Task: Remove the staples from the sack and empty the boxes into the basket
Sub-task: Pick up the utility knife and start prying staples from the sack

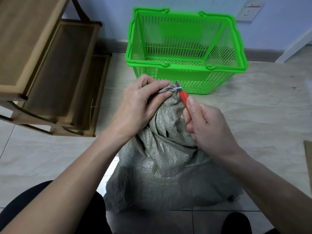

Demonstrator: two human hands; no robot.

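Left hand (136, 102) gripping sack (162, 159) neck, right hand (207, 127) holding knife (183, 97)

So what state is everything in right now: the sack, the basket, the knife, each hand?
Sack: on the floor, neck bunched shut, a pale tie around it.
Tie: uncut, knife tip against it.
Knife: red handle, blade out.
Left hand: grips the sack's neck.
Right hand: holds the knife.
Basket: upright, handles folded down, nothing inside.
Wooden shelf: standing, shelves bare.
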